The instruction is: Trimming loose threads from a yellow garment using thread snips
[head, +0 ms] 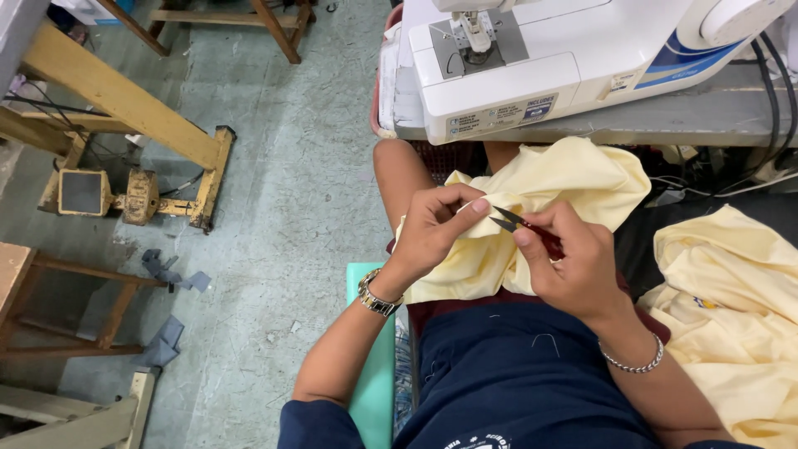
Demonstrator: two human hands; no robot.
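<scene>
The left hand (434,226) pinches a fold of soft, light yellow cloth (565,179) on the lap, while the right hand (569,262) grips small thread snips (517,223) at the pinch, where limp fabric likely needs taut holding.

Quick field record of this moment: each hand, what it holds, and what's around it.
left hand: pinches a fold of the yellow cloth on the lap
right hand: holds thread snips, tips at the pinched fold
snips: blades dark, handle red, mostly hidden in the hand
wrists: watch on left, bracelet on right
ahead: white sewing machine on a grey table
right side: more yellow fabric
left side: wooden frames, concrete floor with grey scraps
</scene>
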